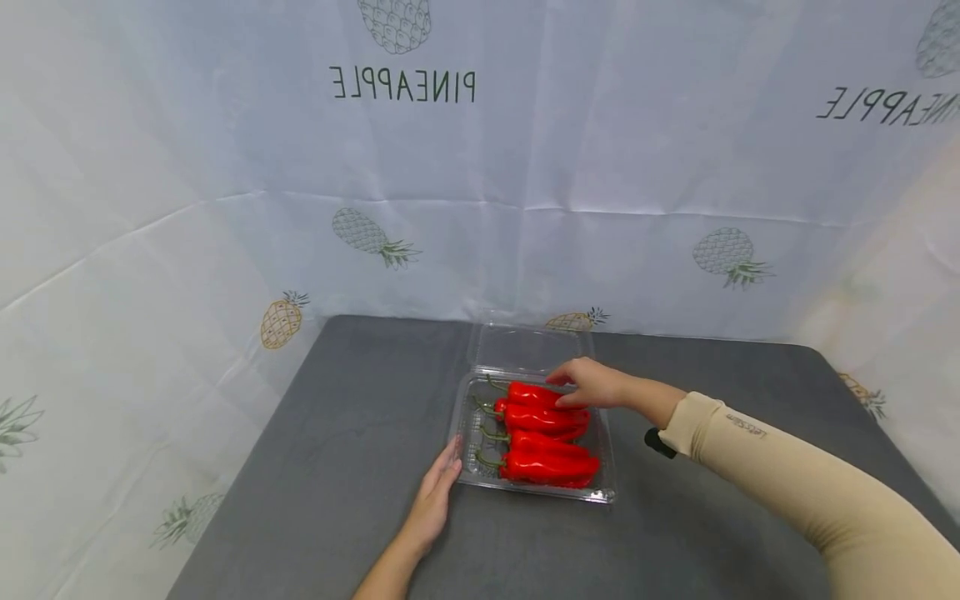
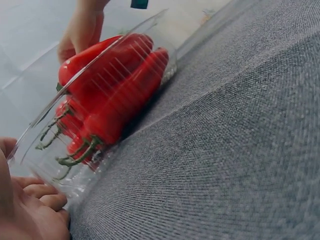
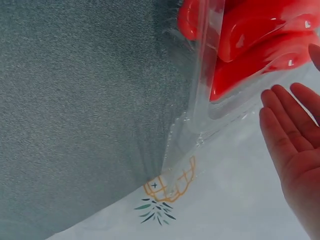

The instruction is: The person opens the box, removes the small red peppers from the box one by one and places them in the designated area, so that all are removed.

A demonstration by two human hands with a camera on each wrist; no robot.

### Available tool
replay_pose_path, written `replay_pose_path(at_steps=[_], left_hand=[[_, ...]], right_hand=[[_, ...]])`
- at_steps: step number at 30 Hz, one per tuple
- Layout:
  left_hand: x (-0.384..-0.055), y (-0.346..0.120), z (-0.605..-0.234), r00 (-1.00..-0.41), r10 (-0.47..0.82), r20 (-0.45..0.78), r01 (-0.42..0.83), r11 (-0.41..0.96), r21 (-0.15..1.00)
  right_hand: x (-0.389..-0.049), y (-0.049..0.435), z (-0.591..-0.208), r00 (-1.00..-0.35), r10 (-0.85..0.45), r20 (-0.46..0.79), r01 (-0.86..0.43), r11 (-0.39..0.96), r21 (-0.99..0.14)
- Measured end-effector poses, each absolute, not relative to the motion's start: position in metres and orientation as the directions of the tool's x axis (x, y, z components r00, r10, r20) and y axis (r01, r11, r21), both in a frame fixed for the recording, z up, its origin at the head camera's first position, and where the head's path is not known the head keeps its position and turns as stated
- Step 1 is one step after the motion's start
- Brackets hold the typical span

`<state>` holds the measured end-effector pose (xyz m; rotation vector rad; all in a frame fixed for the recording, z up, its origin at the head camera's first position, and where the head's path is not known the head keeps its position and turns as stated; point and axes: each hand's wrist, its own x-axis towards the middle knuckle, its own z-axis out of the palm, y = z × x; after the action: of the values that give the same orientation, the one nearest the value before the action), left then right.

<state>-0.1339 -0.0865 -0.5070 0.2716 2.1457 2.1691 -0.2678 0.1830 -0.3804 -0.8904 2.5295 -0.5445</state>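
Several glossy red peppers (image 1: pixel 551 462) with green stems lie side by side in a clear plastic container (image 1: pixel 600 495). Its hinged lid (image 1: pixel 528 346) is folded back toward the curtain. My left hand (image 1: pixel 431 504) holds the container's left side, fingers at the rim and outer wall. In the left wrist view, the curled left fingers (image 2: pixel 45 196) sit against the clear wall near the pepper stems. Over the farthest pepper (image 1: pixel 531 393) is my right hand (image 1: pixel 592 383), thumb apart from the fingers. The right wrist view shows these right fingers (image 3: pixel 282 120) extended beside the peppers, holding nothing.
The container stands on a dark grey table (image 1: pixel 375 417). A white curtain (image 1: pixel 480 167) printed with pineapples hangs behind the table and along its sides. A beige sleeve (image 1: pixel 787 467) covers the right arm, with a black object (image 1: pixel 660 442) at its cuff.
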Motion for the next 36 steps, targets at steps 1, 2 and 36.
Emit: replay_pose_path(at_steps=[1, 2, 36], left_hand=[[-0.134, -0.087, -0.507, -0.981, 0.18, 0.069, 0.066, -0.018, 0.998], [-0.133, -0.087, -0.506, -0.981, 0.182, 0.066, 0.064, -0.017, 0.998], [-0.135, -0.091, -0.506, -0.976, 0.209, 0.059, 0.055, -0.026, 0.998]], right_hand=[[-0.268, 0.182, -0.38, -0.71, -0.661, -0.245, -0.507, 0.72, -0.474], [-0.268, 0.181, -0.38, -0.707, -0.66, -0.253, -0.503, 0.722, -0.476], [-0.273, 0.143, -0.38, -0.745, -0.569, -0.347, -0.506, 0.822, -0.26]])
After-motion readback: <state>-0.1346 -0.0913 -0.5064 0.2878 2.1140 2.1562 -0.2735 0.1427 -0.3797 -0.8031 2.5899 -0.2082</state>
